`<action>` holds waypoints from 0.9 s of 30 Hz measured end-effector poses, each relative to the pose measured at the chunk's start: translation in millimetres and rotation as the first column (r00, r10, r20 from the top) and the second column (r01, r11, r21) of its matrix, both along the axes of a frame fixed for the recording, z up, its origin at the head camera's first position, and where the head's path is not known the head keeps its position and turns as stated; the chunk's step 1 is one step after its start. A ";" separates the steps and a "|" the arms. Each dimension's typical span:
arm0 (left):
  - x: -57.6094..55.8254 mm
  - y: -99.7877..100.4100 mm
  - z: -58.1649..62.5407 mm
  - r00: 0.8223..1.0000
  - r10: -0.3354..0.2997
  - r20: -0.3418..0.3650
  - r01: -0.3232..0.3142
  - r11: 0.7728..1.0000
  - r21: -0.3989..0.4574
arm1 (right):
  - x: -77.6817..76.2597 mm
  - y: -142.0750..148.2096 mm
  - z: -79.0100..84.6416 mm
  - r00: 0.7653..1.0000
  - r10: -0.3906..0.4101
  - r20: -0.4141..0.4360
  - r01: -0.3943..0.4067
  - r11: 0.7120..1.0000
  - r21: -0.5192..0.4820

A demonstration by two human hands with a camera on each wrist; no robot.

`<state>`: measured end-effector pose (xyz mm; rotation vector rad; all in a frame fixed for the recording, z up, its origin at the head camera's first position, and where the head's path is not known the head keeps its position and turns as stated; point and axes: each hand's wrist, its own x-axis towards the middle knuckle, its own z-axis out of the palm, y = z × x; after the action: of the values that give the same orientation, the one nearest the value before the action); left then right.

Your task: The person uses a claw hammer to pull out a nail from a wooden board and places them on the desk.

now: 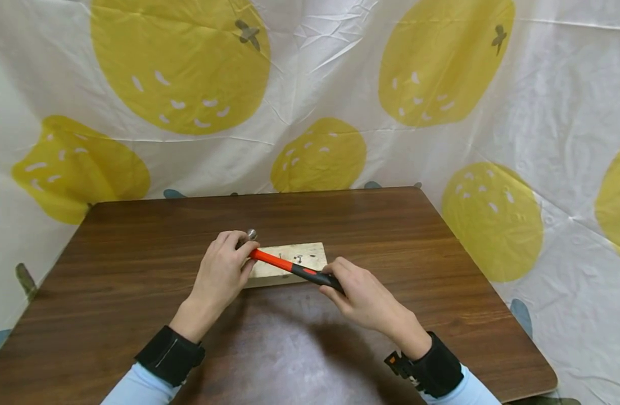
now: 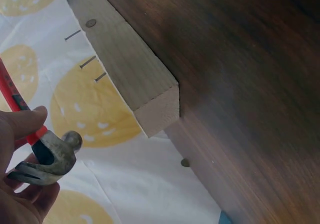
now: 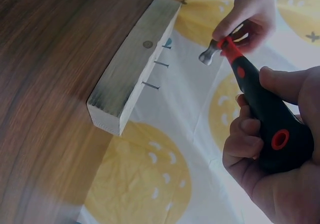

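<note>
A claw hammer [image 1: 272,259] with a red and black handle is held in both hands above a wooden block [image 1: 315,254]. My left hand [image 1: 221,267] pinches its neck beside the metal head [image 2: 61,159], thumb on the red collar in the left wrist view. Around the black grip [image 3: 260,106] curl the fingers of my right hand [image 1: 362,292]. Several nails stick up from the block, among them one nail [image 3: 161,64] seen in the right wrist view. The hammer is apart from the nails.
The block lies on a brown wood-grain table [image 1: 153,253]. Behind and beside the table hangs a white cloth [image 1: 315,73] with yellow fruit prints. A dark round spot [image 2: 90,23] marks the block's near side.
</note>
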<state>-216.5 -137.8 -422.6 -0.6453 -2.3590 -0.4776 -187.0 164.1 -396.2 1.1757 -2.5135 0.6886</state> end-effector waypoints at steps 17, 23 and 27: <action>1.1 -4.7 -4.4 0.994 -0.048 -0.097 0.044 0.998 -0.041 | -3.9 -2.8 0.9 1.000 0.016 0.019 -0.016 1.000 -0.018; 2.5 -7.5 -8.9 0.995 -0.047 -0.092 0.042 0.997 -0.059 | -5.7 -5.7 4.0 0.998 0.029 0.052 -0.026 0.998 -0.054; 2.5 -7.8 -10.8 0.994 -0.057 -0.095 0.052 0.997 -0.057 | -7.3 -5.6 4.8 0.997 0.035 0.075 -0.029 0.996 -0.081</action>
<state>-214.0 -145.6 -433.4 -0.7429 -2.2746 -0.3981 -194.3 158.4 -391.4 1.1857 -2.5083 0.8499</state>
